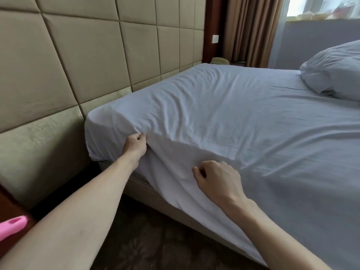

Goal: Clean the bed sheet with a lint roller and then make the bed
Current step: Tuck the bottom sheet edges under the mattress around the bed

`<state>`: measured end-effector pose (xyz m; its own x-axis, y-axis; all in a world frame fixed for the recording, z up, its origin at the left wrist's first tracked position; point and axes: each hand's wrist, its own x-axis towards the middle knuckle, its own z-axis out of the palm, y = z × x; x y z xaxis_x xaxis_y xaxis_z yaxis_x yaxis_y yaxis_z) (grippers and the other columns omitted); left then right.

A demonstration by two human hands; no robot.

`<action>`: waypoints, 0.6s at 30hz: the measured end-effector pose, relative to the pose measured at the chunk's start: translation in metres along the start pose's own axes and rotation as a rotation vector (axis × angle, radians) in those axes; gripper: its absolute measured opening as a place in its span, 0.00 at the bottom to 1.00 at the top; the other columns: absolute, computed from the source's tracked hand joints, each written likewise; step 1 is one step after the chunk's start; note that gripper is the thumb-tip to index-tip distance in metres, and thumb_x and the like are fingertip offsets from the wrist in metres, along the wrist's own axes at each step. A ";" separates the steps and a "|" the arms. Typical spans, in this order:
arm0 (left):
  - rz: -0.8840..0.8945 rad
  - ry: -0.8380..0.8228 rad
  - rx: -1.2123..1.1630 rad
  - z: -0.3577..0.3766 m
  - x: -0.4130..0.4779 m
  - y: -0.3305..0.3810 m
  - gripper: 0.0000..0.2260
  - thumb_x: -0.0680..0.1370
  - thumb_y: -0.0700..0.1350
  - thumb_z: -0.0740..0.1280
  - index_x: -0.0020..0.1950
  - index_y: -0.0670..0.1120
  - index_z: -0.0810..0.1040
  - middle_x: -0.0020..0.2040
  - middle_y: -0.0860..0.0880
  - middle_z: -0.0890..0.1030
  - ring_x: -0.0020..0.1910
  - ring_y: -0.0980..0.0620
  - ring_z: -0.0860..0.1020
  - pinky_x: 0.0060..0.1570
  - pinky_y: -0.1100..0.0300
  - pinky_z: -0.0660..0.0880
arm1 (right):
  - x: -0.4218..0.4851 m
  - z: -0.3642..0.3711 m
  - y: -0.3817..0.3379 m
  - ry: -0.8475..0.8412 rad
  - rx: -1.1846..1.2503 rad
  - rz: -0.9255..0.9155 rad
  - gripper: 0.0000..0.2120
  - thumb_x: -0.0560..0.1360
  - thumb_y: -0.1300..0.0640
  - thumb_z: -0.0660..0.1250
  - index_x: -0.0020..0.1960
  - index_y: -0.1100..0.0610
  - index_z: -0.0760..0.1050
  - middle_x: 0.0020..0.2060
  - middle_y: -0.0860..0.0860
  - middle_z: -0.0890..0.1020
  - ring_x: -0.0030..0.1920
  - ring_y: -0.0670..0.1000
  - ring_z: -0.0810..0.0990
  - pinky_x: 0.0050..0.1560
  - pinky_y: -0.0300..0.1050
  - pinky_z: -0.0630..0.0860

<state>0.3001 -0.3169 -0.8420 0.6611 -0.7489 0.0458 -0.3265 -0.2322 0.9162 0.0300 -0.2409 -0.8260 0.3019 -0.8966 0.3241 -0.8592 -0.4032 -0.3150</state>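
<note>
One white bed sheet covers the mattress, running from the padded headboard across to the right edge of the view. Its top surface is creased, with shallow wrinkles fanning out from the near corner. Its near side hangs loose over the bed edge, untucked, and covers part of the bed base.

Your left hand pinches a small fold of the sheet between thumb and fingers, just where the top turns over the side near the headboard corner. Your right hand lies against the hanging side further right, fingers curled under. Its palm side is hidden, so you cannot tell whether it grasps any cloth.

One white pillow rests on the sheet at far right, cut off by the frame. A pink handle shows at lower left on dark wood, cut by the frame edge and touching your left forearm in the view. Its head is out of sight, so it cannot be confirmed as the lint roller. A pale telephone beyond the far corner is soft and hard to read.
</note>
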 end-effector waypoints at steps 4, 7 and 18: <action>-0.066 -0.082 0.021 -0.011 -0.004 0.007 0.20 0.83 0.55 0.61 0.36 0.44 0.75 0.36 0.44 0.78 0.39 0.43 0.77 0.39 0.55 0.67 | 0.052 -0.029 -0.033 0.016 -0.124 -0.088 0.20 0.81 0.45 0.60 0.36 0.55 0.74 0.30 0.50 0.77 0.32 0.52 0.77 0.30 0.44 0.68; -0.175 -0.112 0.025 -0.031 0.007 0.015 0.26 0.80 0.63 0.60 0.48 0.41 0.82 0.47 0.39 0.84 0.46 0.39 0.83 0.41 0.54 0.72 | 0.085 -0.045 -0.050 -0.045 -0.231 -0.128 0.18 0.81 0.40 0.60 0.45 0.54 0.74 0.40 0.51 0.81 0.43 0.56 0.81 0.38 0.46 0.68; -0.292 -0.017 0.058 -0.071 0.063 0.019 0.33 0.83 0.65 0.54 0.68 0.36 0.73 0.59 0.38 0.80 0.55 0.38 0.79 0.46 0.50 0.73 | 0.170 -0.008 -0.082 -0.130 -0.196 -0.104 0.22 0.83 0.37 0.53 0.50 0.56 0.68 0.47 0.55 0.81 0.49 0.60 0.81 0.41 0.48 0.66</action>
<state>0.3841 -0.3244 -0.7934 0.7212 -0.6554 -0.2242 -0.1621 -0.4743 0.8653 0.1490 -0.3590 -0.7382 0.4329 -0.8731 0.2244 -0.8804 -0.4630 -0.1031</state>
